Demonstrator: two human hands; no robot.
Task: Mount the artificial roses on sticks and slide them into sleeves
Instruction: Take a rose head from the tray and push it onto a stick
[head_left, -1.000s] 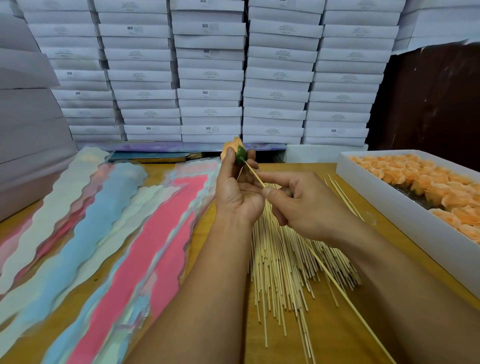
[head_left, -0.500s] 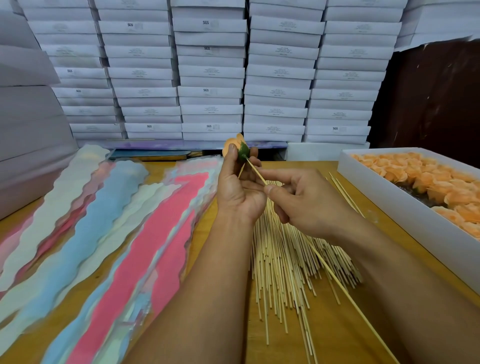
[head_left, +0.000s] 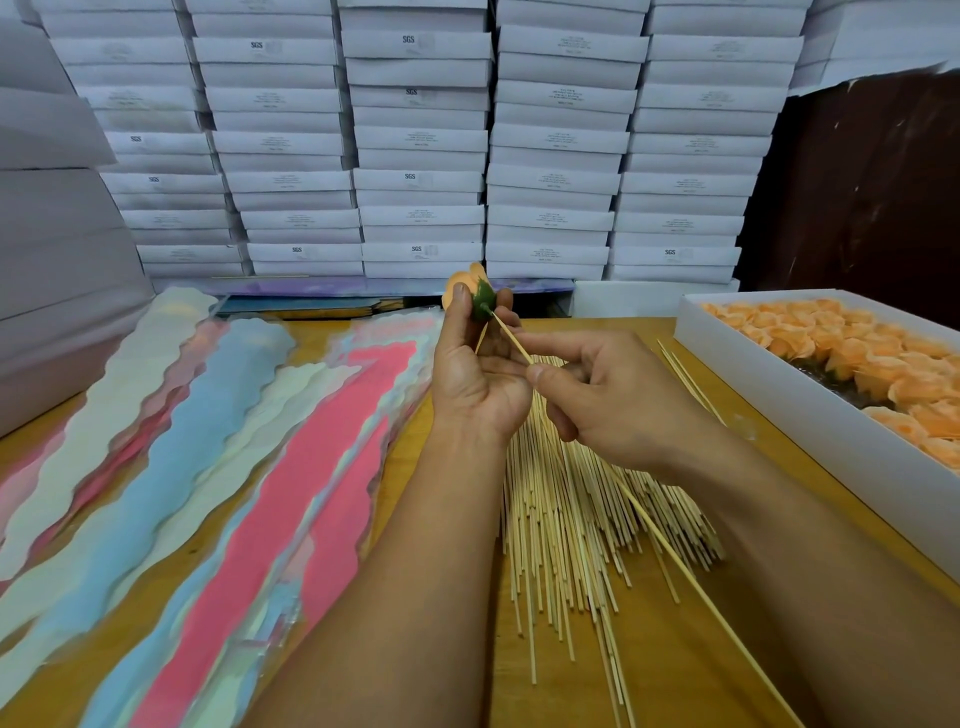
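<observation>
Peach petals w/ a green base — the artificial rose sits at the fingertips of the left hand, thumb and fingers curled round it, held up over the tabletop. Right hand pinches a bamboo stick near its top; the tip meets the green base, the rest trails back toward the person. Only one view, head cam. Below the hands: a loose heap of spare sticks. Left, pastel wavy-edged sleeves lie fanned out; right, a white box of roses.

Handling, as a guess: rose is light & soft, petals crush easily — grip the firm green base, not the bloom. Stick is thin, stiff, could snap; hold it close to the tip.
</observation>
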